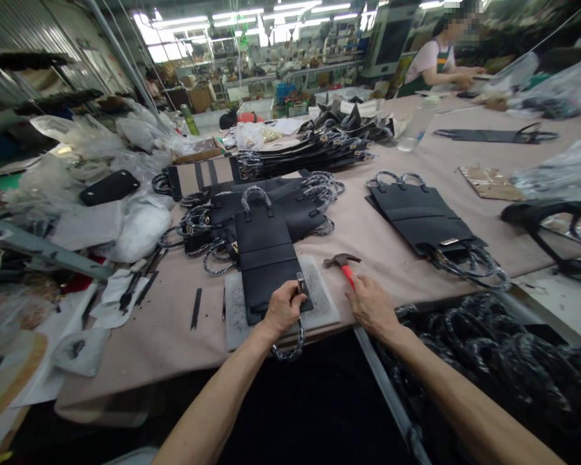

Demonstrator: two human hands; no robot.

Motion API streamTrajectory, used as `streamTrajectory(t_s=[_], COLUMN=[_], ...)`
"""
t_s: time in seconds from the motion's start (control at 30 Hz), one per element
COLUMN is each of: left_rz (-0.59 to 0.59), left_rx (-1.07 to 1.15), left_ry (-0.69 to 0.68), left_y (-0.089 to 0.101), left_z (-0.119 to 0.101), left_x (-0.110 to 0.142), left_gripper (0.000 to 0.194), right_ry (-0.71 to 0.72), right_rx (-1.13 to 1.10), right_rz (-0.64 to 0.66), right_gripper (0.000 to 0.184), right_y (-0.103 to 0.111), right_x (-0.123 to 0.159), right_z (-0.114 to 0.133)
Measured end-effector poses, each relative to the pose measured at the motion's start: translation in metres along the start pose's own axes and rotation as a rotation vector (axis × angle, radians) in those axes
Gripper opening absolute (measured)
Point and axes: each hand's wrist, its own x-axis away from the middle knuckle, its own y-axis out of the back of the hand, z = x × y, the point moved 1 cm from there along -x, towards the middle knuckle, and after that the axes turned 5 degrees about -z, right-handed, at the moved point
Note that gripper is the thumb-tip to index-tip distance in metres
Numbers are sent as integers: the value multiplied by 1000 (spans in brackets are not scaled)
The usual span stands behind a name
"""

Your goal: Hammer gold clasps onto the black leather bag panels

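One small metal piece [300, 283] is pinched in the closed fingers of the left hand [281, 310], above the near end of the black panel [265, 255]; whether the two touch cannot be told. The panel is laid flat on the grey slab [323, 303], by the near edge of the surface [174, 352]. The red grip of the claw hammer [348, 275] is enclosed by the fingers of the right hand [372, 307], its head beside the slab and apart from the panel. If a blow were landed off-centre, the left fingertips could be struck, being so close to the metal piece. If that piece were tilted, the panel could be scarred. The panel could also be pulled askew if the wrapped loop [297, 349], hanging over the edge, were snagged.
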Motion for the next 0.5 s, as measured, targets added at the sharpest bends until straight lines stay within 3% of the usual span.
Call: streamTrajectory(t_s=[0.13,0.27,0.4,0.5], left_rz=[18,17,-322,-453], left_rx=[11,67,413,624], left_ry=[6,95,419,482], left_y=[3,1,7,33], left_z=[-7,-8,-4,1], left_x=[1,-2,-21,-33], left_gripper=[15,10,29,42], right_ry=[325,364,350,369], right_rx=[-155,-191,-208,-246], right_rz=[-133,-90,-84,-69], right_gripper=[49,51,49,47], right_y=[-15,-43,-55,-50], right_x=[8,16,19,14], right_z=[55,84,81,73])
